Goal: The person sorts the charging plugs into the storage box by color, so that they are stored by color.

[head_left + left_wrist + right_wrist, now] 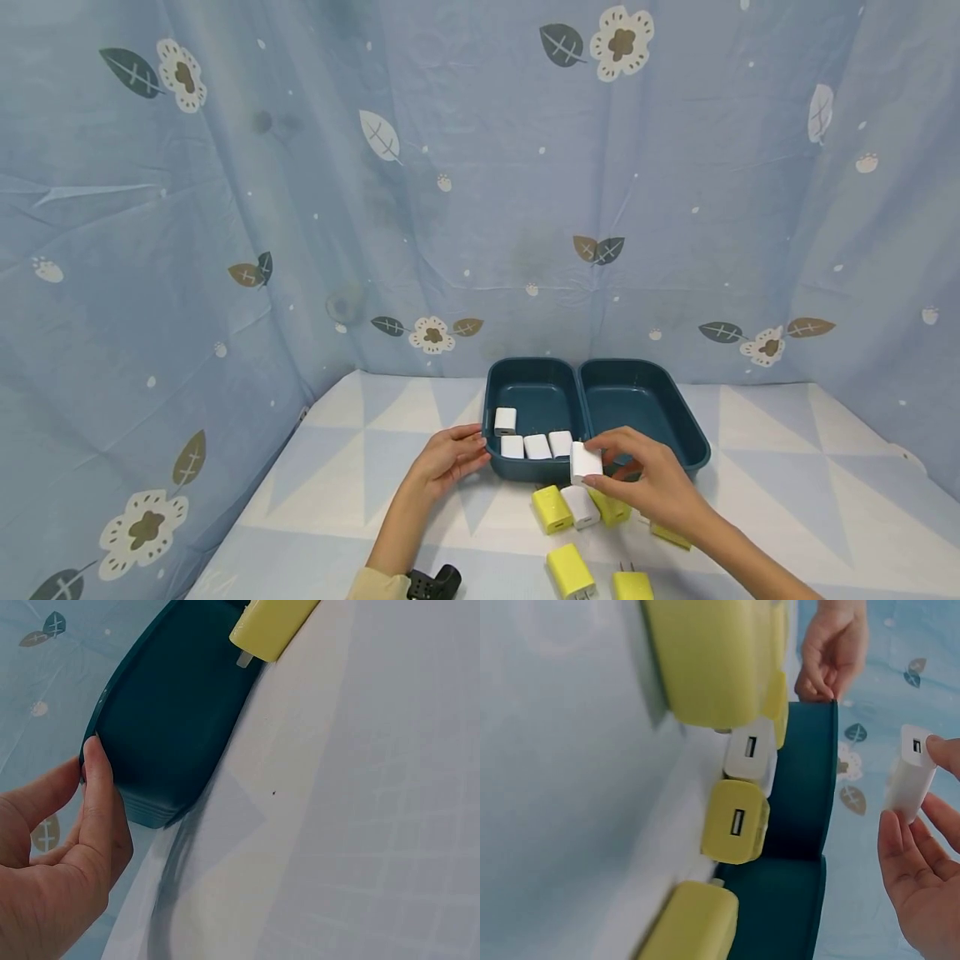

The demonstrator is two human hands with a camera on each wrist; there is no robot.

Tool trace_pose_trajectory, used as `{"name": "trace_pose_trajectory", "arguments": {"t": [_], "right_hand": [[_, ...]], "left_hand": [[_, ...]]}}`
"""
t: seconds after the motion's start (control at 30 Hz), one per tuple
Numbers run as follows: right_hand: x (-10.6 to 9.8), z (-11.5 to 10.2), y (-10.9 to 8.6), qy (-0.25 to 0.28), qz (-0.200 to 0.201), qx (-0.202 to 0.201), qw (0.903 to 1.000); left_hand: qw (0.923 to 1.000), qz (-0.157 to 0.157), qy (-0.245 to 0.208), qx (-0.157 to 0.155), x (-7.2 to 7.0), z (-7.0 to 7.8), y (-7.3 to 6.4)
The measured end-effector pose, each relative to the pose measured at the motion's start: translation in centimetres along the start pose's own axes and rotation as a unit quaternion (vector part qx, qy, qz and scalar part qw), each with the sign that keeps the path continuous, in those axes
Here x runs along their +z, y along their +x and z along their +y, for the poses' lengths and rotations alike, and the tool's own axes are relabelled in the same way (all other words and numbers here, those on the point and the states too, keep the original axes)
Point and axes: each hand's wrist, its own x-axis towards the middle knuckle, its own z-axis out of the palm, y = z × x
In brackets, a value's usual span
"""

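A white USB charger plug (586,463) is pinched between the thumb and fingers of my right hand (647,475), above the front wall of a dark teal two-compartment tray (525,471). Its USB port shows in the right wrist view, where the charger (910,772) is held upright off the table. My left hand (448,458) is at the tray's left side; in the left wrist view its thumb and fingers (97,780) pinch the rim. Several white chargers (537,447) lie in the left compartment, along its front and left walls. The right compartment (633,408) shows bare floor.
In front of the tray lie several yellow chargers (570,571) and a white charger (581,507), some with prongs showing. The table has a blue and white triangle-patterned cloth (330,475). A blue floral curtain (487,208) hangs behind and at the sides.
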Motion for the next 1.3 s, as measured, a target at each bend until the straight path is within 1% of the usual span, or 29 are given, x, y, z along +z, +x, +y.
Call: {"name": "trace_pose_trajectory", "arguments": {"t": [0.1, 0.4, 0.63, 0.8, 0.97, 1.13, 1.3], "right_hand": [[0.2, 0.1, 0.9, -0.004, 0.000, 0.005, 1.0000], [1.2, 1.3, 3.6, 0.012, 0.004, 0.009, 0.9999], [2.2, 2.1, 4.9, 0.016, 0.018, 0.020, 0.9995], [2.8, 2.5, 5.6, 0.031, 0.016, 0.025, 0.9991], [3.4, 3.0, 6.7, 0.038, 0.015, 0.028, 0.9988], [4.0, 3.3, 7.9, 0.030, 0.010, 0.034, 0.9989], [4.4, 3.5, 8.9, 0.003, 0.002, 0.038, 0.9993]], "left_hand": [[1.0000, 0.004, -0.001, -0.002, 0.0, 0.0, 0.0], [1.0000, 0.002, 0.003, 0.000, 0.0, -0.1, 0.0], [1.0000, 0.006, 0.005, 0.000, 0.0, -0.2, 0.1], [0.9999, 0.009, 0.005, -0.002, 0.0, -0.4, 0.1], [0.9999, 0.009, 0.005, -0.001, -0.1, -0.4, 0.0], [1.0000, 0.008, 0.004, 0.000, -0.1, -0.1, 0.1], [0.9999, 0.010, 0.007, -0.003, 0.0, 0.0, 0.2]]}}
